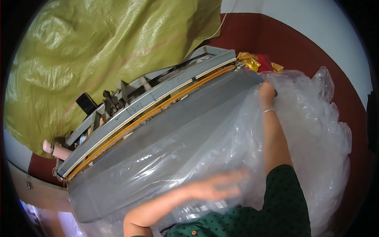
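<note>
Where the frame runs from lower ctr to far R, a clear plastic sheet [312,118] fills most of the view: draped fairly flat over ctr, bunched in loose folds at R. Progress, judged from its lie: much is prob. spread already, w/ the R-side bulk left loose and creases not yet out; whether the matte strip along its upper side is covered or bare, can't tell. Upper L: yellow-green tarp [114,51], glossy & wrinkled. Mid-frame, diagonal: broad grey surface [197,104], beneath the sheet for at least its lower part. Upper R: wall [308,51], maroon below, white above. Along the grey surface's upper edge: grey metal beam [154,96], w/ a thin orange bar [201,83] just beside it. R hand [267,91], upper R of ctr, at the grey surface's end: fingers curled in; whether the grip is clamped on the sheet's edge, can't tell. L hand [215,186], lower ctr, blurred, over the sheet: grip apart, fingers spread, nothing visible in it. Small: pink cylinder [59,151], lower L; black box [86,103], L of ctr, near the tarp; yellow crumpled wrap [249,61] & red cloth [264,63], upper R of ctr; dark object [275,93] just R of the R hand, too small to ID.
</note>
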Motion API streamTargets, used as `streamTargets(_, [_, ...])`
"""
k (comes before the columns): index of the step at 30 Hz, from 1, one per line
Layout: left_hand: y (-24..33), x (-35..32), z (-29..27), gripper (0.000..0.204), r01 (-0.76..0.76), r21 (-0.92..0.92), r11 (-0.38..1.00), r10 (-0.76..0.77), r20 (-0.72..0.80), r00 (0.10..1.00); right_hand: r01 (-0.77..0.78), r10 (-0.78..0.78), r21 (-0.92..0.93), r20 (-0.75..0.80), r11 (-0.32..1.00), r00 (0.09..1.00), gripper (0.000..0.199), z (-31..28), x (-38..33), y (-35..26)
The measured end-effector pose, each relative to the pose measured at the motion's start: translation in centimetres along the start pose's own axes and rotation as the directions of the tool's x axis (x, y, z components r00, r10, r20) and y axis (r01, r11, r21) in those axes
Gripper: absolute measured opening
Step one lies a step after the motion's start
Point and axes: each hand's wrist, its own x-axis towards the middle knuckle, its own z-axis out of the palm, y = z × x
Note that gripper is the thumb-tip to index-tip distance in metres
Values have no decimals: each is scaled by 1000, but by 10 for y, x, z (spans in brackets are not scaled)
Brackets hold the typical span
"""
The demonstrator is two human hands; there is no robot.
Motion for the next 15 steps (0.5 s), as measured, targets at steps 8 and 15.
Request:
streamTargets(8, [-1,51,-15,27,473,160,866,-274,-641,717,-59,58,50,30,997,998,22,-19,-5,3])
streamTargets(15, [-42,46,-14,21,359,624,694,82,-565,821,-59,55,48,80,997,995,23,-23,-3,-3])
